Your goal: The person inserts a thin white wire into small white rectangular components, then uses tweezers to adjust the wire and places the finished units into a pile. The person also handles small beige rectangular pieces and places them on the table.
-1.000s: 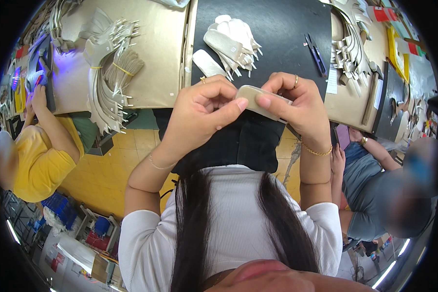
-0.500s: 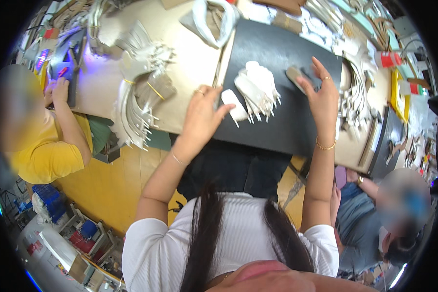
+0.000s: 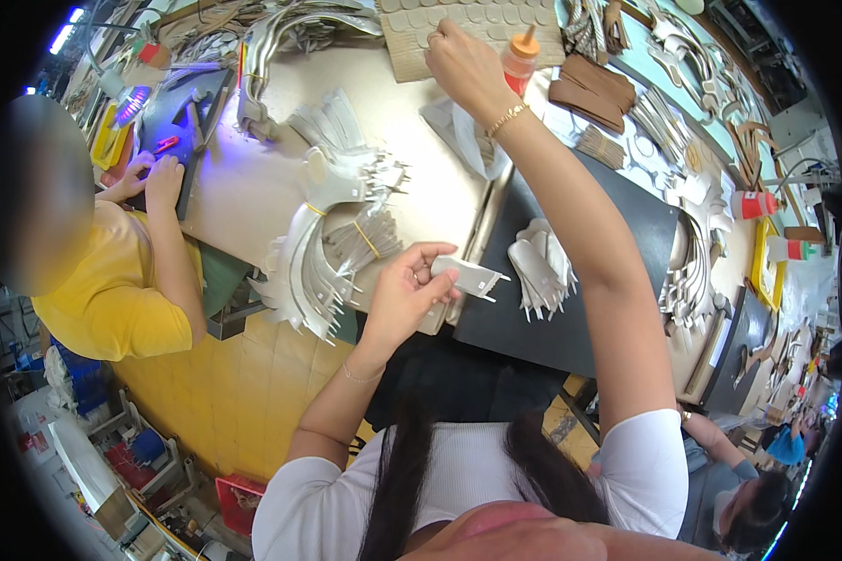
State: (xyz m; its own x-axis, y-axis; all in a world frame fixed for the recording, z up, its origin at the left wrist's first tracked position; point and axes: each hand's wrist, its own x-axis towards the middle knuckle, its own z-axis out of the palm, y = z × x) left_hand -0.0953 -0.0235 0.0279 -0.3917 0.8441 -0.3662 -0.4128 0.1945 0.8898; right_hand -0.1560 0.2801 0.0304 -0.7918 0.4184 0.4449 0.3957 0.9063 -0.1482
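Note:
Between the thumb and fingers of my left hand (image 3: 410,288) is a pale, flat leather-like piece (image 3: 470,278) with a rounded end and thin prongs at the other. The hand is at the left edge of a black board (image 3: 617,210). My right hand (image 3: 468,67) is stretched far across the table, over a tan sheet (image 3: 407,58) with rows of rounded tabs. Its fingers are closed; what they hold, if anything, is hidden. A fanned stack of similar pale pieces (image 3: 541,266) lies on the black board, beneath my right forearm's left side.
An orange-capped squeeze bottle (image 3: 522,61) stands beside my right wrist. Banded bundles of pale straps (image 3: 313,238) lie to the left. Brown leather pieces (image 3: 592,93) are at the back right. A person in yellow (image 3: 126,290) works at left; another sits at lower right.
My left hand has picked up the single pale piece from the board. My right hand has moved from the board's right side to the far tan sheet. The view has shifted.

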